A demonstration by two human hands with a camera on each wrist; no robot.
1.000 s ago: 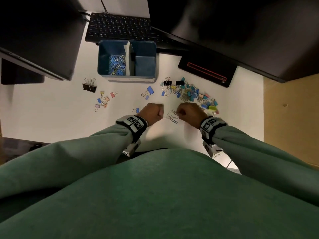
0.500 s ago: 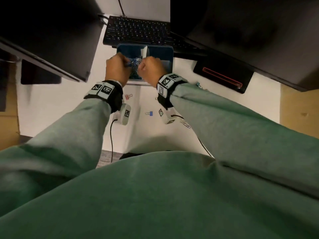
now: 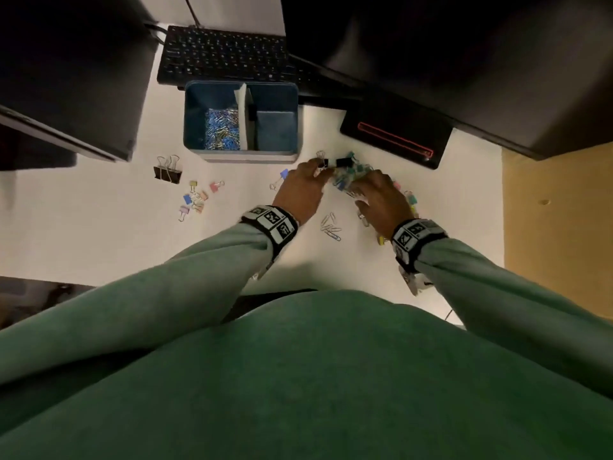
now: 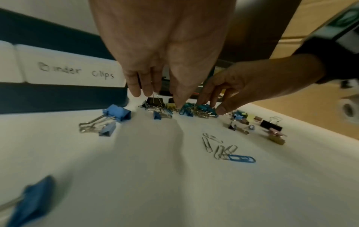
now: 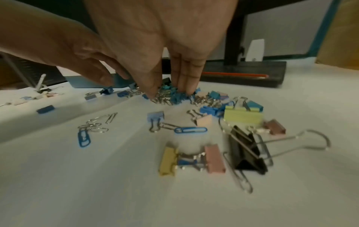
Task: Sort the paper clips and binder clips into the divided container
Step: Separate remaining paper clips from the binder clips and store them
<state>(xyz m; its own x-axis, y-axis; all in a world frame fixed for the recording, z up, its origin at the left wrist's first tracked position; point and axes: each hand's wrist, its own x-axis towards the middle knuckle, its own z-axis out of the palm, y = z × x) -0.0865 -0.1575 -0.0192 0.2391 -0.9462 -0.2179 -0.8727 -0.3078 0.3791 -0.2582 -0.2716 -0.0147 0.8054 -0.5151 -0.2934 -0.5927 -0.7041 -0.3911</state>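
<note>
The blue divided container holds several paper clips in its left compartment; its right compartment shows only a bare floor. A pile of small binder clips lies in front of it to the right. My left hand reaches down at the pile's left side, its straight fingers by a black clip and its thumb on the pile. My right hand digs into the pile, thumb and fingers pinching a bunch of blue clips.
Loose paper clips lie between my wrists. A large black binder clip and several pastel ones sit at the left. A keyboard, monitors and a black stand base crowd the back. The container's label reads "Binder clips".
Both hands have come back from above the container's left compartment to the binder clip pile in front of it on the right.
</note>
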